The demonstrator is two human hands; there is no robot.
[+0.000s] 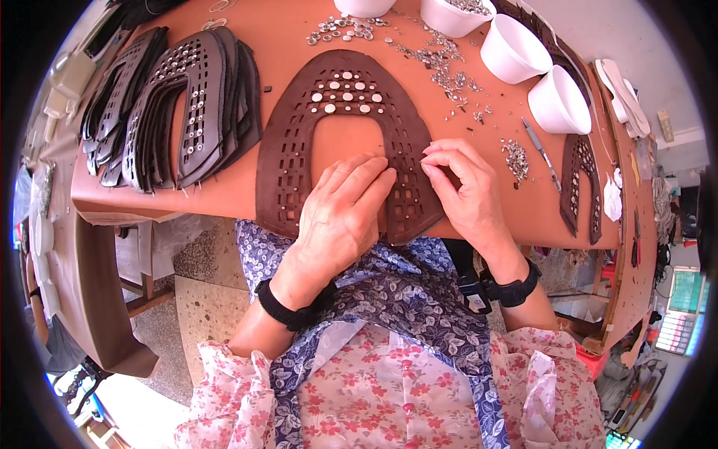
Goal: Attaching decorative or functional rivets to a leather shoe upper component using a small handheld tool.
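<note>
As a slotted brown leather arch [295, 150] is laid out at 12 o'clock, it is touched by the left hand [344, 198].
The left fingers are bent and bunched over the matte surface, their hold hidden; the right hand [467, 187], at 2 o'clock, is narrowed, though whether anything is pinched cannot be told. Domed studs [348, 96] are set across the crown; smooth white cups [515, 49] are ranged from 12 to 2, stiff dark arches [202, 90] heaped at 10.
</note>
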